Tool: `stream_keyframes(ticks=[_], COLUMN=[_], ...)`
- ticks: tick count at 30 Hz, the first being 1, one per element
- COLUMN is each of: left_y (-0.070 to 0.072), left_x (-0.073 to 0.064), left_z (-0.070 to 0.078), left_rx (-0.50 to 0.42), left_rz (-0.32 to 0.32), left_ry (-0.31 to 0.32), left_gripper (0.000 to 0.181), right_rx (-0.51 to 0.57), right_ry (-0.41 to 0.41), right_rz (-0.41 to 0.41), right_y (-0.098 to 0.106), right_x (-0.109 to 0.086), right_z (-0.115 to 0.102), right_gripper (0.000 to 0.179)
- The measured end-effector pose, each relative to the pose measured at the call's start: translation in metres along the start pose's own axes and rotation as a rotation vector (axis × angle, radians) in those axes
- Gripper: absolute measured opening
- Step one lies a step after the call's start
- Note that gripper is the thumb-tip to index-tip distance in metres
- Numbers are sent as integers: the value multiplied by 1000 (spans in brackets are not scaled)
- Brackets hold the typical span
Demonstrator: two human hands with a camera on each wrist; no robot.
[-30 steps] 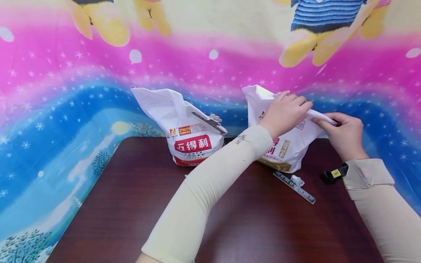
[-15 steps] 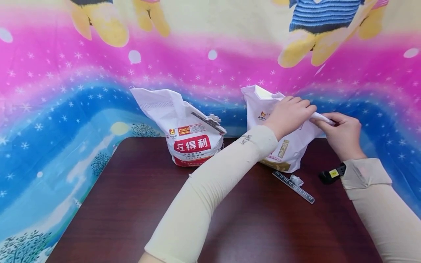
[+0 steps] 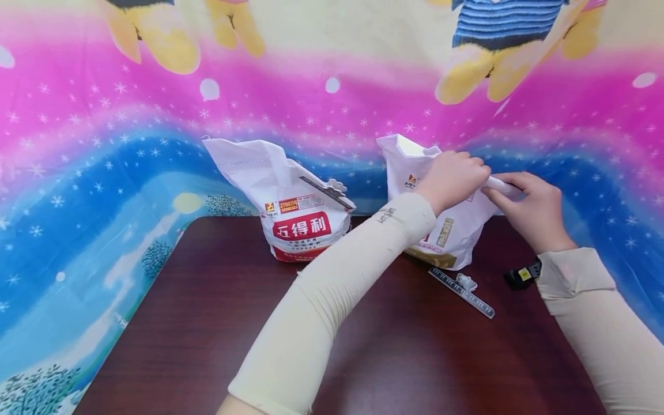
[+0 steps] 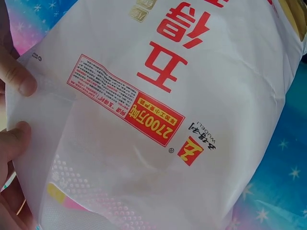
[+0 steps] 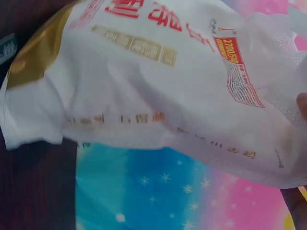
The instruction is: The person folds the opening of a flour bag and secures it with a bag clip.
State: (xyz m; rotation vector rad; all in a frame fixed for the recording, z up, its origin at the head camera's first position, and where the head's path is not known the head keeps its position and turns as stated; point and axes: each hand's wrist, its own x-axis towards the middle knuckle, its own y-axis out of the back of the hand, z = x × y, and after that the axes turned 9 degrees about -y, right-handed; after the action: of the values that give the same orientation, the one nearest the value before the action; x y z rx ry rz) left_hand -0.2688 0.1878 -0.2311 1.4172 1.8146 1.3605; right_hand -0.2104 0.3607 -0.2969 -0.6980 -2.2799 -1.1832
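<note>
A white flour bag (image 3: 394, 173) with red and gold print stands at the back right of the table, its top folded over on the right. My left hand (image 3: 455, 180) grips this folded top from above. At the fold's right end, my right hand (image 3: 534, 207) pinches the roll between thumb and fingers. Fingertips (image 4: 21, 84) hold the folded edge in the left wrist view, where the bag's print shows upside down. In front of the bag lies a ruler-marked clip (image 3: 461, 293) with a pale flower-shaped handle.
A second flour bag (image 3: 303, 227) with a red label stands to the left, a similar ruler clip (image 3: 327, 191) across its folded corner. The dark wooden table (image 3: 207, 323) backs onto a printed cloth (image 3: 290, 104). A black strap (image 3: 521, 275) hangs at my right wrist.
My left hand has slid right along the fold, then its fingers curled in closer. The folded end at my right hand has drawn slightly left and looks rolled thicker. The clips stay put.
</note>
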Motion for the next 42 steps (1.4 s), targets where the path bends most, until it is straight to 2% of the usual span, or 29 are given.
stream_keyframes(ticks=[5, 11, 20, 26, 32, 42], left_y=[2, 2, 3, 5, 7, 13], left_x=[-3, -7, -13, -17, -20, -26], left_z=[-2, -5, -7, -10, -17, -24], left_rx=[-11, -8, 25, 70, 82, 78], left_rz=[4, -3, -7, -2, -3, 4], left_ry=[8, 8, -25, -46, -42, -35], left_gripper=[30, 29, 30, 29, 28, 27], right_rx=[-49, -81, -76, -71, -70, -60], right_ry=[137, 185, 196, 175, 157, 143], right_rz=[-2, 19, 40, 21, 2, 23], right_y=[2, 1, -1, 1, 1, 0], right_x=[4, 8, 8, 6, 5, 6], right_z=[-5, -8, -10, -13, -14, -11], right_gripper=[31, 28, 20, 19, 20, 20])
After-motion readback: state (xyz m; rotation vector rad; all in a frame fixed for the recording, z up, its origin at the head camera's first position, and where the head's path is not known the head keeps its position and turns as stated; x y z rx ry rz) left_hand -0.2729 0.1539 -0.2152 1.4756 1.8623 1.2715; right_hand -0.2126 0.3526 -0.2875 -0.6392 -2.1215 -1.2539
